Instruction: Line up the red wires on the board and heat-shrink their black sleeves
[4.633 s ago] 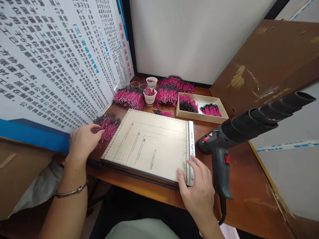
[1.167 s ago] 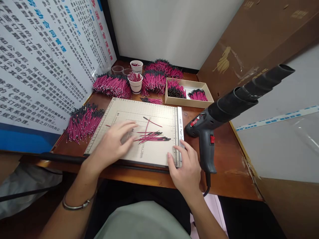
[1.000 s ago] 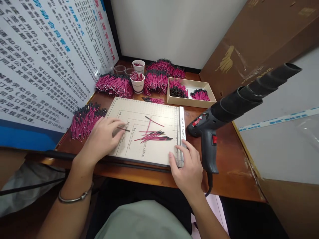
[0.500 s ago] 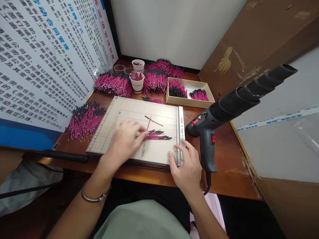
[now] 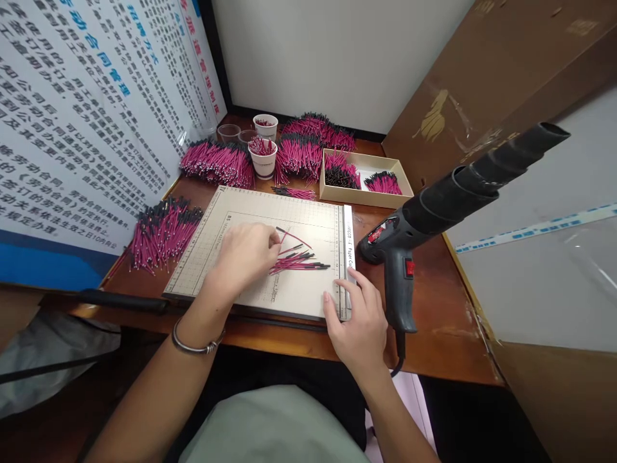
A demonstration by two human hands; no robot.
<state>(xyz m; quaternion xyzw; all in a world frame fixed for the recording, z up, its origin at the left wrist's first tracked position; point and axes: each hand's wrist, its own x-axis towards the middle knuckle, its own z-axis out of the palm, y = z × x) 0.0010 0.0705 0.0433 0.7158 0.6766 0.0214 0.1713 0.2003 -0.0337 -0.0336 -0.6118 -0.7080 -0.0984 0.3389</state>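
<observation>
My left hand (image 5: pixel 249 254) is over the middle of the paper cutter board (image 5: pixel 241 206), its fingers curled together. Its fingertips are beside a loose pink wire with a black end (image 5: pixel 296 238), and whatever they pinch is hidden. Just below lies a small bunch of pink wires with black ends (image 5: pixel 301 262), fanned toward the right. My right hand (image 5: pixel 359 321) rests on the board's right edge by the white guide strip (image 5: pixel 349 257), fingers apart and holding nothing.
A heat gun (image 5: pixel 400 257) stands to the right. Behind the board are a cardboard box (image 5: pixel 366 197), paper cups (image 5: pixel 264 168) and large heaps of pink wires (image 5: pixel 219 166). Another wire heap (image 5: pixel 164 238) lies left, beside the printed panel (image 5: pixel 87 128).
My left hand has drawn slightly up and back from the bunch, toward the loose wire. The bunch is spread a little more, with a wire along its upper side. My right hand stays put.
</observation>
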